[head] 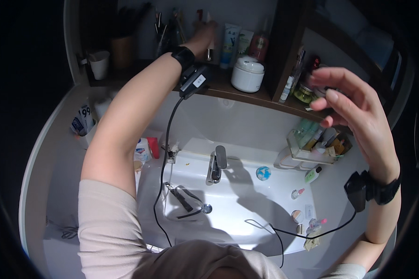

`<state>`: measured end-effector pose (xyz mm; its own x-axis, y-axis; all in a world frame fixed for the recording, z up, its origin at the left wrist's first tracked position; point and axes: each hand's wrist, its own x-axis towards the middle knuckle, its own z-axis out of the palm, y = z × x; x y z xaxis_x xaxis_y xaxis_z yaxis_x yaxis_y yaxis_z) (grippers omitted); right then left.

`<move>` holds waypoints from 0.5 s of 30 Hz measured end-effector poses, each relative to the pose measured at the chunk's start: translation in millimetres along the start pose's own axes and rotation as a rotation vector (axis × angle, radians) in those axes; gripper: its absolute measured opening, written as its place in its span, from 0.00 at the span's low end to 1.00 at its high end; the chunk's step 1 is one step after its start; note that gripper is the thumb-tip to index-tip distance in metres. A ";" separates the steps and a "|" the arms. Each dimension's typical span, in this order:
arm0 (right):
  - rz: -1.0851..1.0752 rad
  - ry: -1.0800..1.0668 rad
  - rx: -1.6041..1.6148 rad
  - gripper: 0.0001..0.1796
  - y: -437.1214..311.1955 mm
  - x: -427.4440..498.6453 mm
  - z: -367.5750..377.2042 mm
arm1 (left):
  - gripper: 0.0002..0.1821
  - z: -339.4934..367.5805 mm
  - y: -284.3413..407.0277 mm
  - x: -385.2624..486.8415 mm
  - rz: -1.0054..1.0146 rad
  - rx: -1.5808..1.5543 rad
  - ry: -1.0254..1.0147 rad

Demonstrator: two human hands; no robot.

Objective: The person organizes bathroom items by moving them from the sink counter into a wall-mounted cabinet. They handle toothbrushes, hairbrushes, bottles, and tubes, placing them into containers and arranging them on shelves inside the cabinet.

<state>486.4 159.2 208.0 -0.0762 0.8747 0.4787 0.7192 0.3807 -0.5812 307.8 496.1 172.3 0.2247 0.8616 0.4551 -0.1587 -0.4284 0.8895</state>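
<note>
My left hand [205, 35] reaches into the dark wooden shelf above the sink, its fingers around the upper part of a slender tube with a shiny end [210, 48]; the dim light hides whether it grips it. Squeeze tubes [229, 45] and a white lidded jar [248, 75] stand to its right. On the right, my right hand [349, 101] is raised with fingers bent and apart, holding nothing, in front of the right compartment. Behind its fingers are a green-yellow glass jar [303, 93] and a slim bottle [287, 89].
Below lies a white washbasin [237, 216] with a chrome faucet [217, 164] and a dark strap-like thing [181, 198] inside. A blue-white ball [263, 173] and small bottles sit on its rim. A wire basket [310, 153] holds toiletries. Cables hang from both wrist devices.
</note>
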 end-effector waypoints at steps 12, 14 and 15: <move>0.188 0.092 0.177 0.20 10.0 -84.7 -13.9 | 0.32 -28.5 -3.5 -10.5 0.327 0.706 -0.137; 0.207 0.075 0.224 0.16 15.6 -96.4 -17.5 | 0.32 -42.2 -16.9 2.2 0.663 1.481 -0.301; 0.193 0.068 0.215 0.16 20.4 -103.4 -19.9 | 0.34 -45.4 -24.8 8.8 0.812 1.620 -0.284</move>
<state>522.7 70.5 159.8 0.0992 0.9176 0.3849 0.5523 0.2710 -0.7884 270.1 526.6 152.4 0.7394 0.3384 0.5821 0.6386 -0.6265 -0.4469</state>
